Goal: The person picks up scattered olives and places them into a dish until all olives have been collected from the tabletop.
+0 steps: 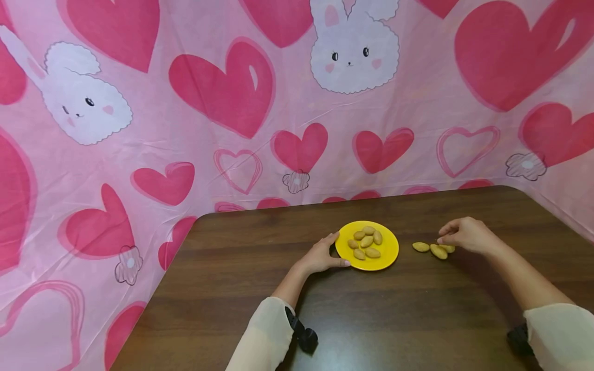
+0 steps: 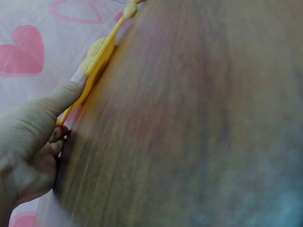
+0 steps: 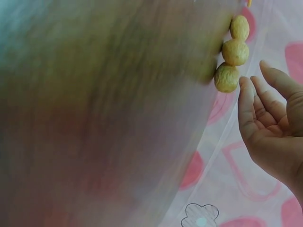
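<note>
A round yellow plate [image 1: 389, 252] lies on the table with several small, oval, yellow-brown, wrinkled fruits [image 1: 373, 252] on it. My left hand [image 1: 319, 257] holds the plate's left edge; in the left wrist view the thumb [image 2: 75, 80] rests at the rim and other fingers curl beneath. To the plate's right, three more such fruits lie close together, the nearest fruit [image 1: 438, 252] partly in front of another. Just above them hovers my right hand [image 1: 469, 236], fingers loosely bent. The right wrist view shows nothing in its grasp and a small gap between fingertips and the closest fruit [image 3: 227, 77].
The dark wooden table [image 1: 223, 309] ends at the back against a pink cloth [image 1: 195, 123] printed with hearts and rabbits. Each forearm wears a black strapped device, such as the left one [image 1: 303, 335], beside a cream sleeve.
</note>
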Available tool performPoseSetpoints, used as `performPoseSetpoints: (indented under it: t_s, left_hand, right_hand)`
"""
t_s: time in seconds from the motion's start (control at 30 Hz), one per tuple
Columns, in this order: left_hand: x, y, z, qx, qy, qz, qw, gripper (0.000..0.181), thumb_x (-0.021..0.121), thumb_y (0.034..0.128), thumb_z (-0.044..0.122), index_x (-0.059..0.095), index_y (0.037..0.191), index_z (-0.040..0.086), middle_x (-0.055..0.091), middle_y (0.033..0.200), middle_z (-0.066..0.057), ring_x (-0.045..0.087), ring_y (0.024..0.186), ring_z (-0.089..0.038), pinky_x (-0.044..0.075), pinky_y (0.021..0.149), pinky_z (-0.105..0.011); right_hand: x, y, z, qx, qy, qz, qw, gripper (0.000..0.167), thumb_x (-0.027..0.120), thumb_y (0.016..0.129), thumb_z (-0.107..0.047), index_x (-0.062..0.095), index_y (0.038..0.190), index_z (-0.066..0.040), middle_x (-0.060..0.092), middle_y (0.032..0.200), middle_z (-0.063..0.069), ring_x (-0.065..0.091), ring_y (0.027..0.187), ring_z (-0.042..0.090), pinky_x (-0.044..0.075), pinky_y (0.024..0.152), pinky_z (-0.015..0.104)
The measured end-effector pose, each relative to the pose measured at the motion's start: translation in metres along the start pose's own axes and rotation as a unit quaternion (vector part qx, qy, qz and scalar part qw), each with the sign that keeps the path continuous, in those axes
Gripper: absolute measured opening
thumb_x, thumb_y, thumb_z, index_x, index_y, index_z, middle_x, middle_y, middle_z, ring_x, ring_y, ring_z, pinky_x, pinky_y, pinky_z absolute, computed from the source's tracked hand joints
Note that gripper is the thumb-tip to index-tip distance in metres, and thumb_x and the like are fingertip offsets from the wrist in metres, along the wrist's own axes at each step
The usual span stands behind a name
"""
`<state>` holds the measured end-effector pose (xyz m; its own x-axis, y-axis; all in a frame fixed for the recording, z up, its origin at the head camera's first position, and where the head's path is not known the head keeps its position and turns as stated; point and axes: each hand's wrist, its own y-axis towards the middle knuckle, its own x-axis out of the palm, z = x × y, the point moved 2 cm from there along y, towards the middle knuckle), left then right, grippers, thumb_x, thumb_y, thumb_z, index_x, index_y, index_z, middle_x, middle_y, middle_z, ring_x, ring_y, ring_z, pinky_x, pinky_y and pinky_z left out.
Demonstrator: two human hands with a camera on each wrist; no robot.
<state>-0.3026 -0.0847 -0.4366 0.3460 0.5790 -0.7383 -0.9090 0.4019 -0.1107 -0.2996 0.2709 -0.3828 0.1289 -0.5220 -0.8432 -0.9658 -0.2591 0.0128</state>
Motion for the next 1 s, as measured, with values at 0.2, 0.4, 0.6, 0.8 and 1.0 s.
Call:
performPoseSetpoints:
  t_s: [0.2, 0.4, 0.6, 0.8, 1.0]
  left_hand:
    - [0.001, 0.001, -0.001, -0.001, 0.003, -0.001, 1.0000, 0.089, 0.070, 0.0780, 0.046, 0.024, 0.148, 0.014, 0.023, 0.151, -0.008, 0.020, 0.137, -0.027, 0.018, 0.109, -0.045]
    - [0.001, 0.001, -0.001, -0.004, 0.002, -0.001, 1.0000, 0.089, 0.070, 0.0779, 0.046, 0.024, 0.148, 0.015, 0.023, 0.151, -0.008, 0.020, 0.137, -0.028, 0.018, 0.109, -0.045]
    - [0.000, 0.000, 0.000, -0.006, 0.002, -0.001, 1.0000, 0.089, 0.070, 0.0782, 0.046, 0.024, 0.148, 0.015, 0.023, 0.151, -0.008, 0.020, 0.137, -0.028, 0.018, 0.109, -0.046]
    - [0.000, 0.001, -0.001, -0.005, 0.003, -0.001, 1.0000, 0.089, 0.070, 0.0780, 0.046, 0.024, 0.148, 0.015, 0.023, 0.151, -0.008, 0.019, 0.137, -0.028, 0.018, 0.109, -0.046]
    - [0.000, 0.000, -0.001, -0.003, 0.004, -0.002, 1.0000, 0.089, 0.070, 0.0780, 0.046, 0.024, 0.148, 0.014, 0.022, 0.151, -0.009, 0.019, 0.137, -0.029, 0.018, 0.109, -0.046]
  right_hand:
    - [-0.003, -0.003, 0.007, 0.015, -0.001, -0.005, 0.9999, 0.035, 0.069, 0.080, -0.025, 0.065, 0.096, 0.006, 0.066, 0.080, 0.007, 0.056, 0.076, 0.022, 0.043, 0.061, 0.032]
    - [-0.003, -0.004, 0.015, 0.021, -0.007, -0.007, 0.9997, 0.035, 0.072, 0.078, -0.026, 0.067, 0.093, 0.005, 0.066, 0.079, 0.006, 0.053, 0.073, 0.018, 0.041, 0.060, 0.031]
    - [-0.004, -0.005, 0.019, 0.023, -0.004, -0.034, 0.9991, 0.037, 0.072, 0.077, -0.028, 0.067, 0.094, 0.004, 0.066, 0.079, 0.006, 0.054, 0.074, 0.017, 0.042, 0.061, 0.031]
    - [-0.003, -0.008, 0.018, 0.027, 0.018, -0.058, 0.9978, 0.034, 0.071, 0.078, -0.023, 0.066, 0.094, 0.007, 0.067, 0.077, 0.004, 0.057, 0.071, 0.015, 0.044, 0.062, 0.031]
    - [-0.003, -0.008, 0.020, 0.031, 0.038, -0.067, 0.9965, 0.031, 0.070, 0.079, -0.018, 0.065, 0.092, 0.010, 0.066, 0.077, 0.005, 0.060, 0.070, 0.016, 0.047, 0.060, 0.031]
